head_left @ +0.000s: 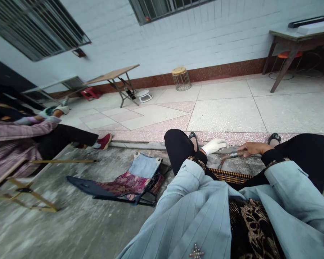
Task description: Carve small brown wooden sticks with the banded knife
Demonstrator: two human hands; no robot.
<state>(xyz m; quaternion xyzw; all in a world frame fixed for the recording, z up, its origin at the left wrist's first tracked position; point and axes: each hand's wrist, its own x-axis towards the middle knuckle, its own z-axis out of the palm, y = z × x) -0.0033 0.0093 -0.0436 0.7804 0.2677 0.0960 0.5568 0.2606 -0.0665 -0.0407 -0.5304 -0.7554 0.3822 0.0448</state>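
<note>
My left hand (215,146), in a white glove, is above the gap between my knees, its fingers loosely bent and a little apart; nothing shows in them. My bare right hand (255,148) is closed around a slim tool (229,156) with a silver-coloured band and a brownish forked-looking end, which points left and down. The tool's exact kind is hard to make out. Below both hands lies the edge of a yellow-and-black woven basket (230,176), partly hidden by my legs and jacket.
A low folding chair (124,181) stands to my left. Further left sits a person in a plaid shirt (21,135), beside a yellowish wooden frame (29,194). Ahead are a raised tiled floor (226,108), a round stool (180,77), a folding table (116,75) and a desk (294,36).
</note>
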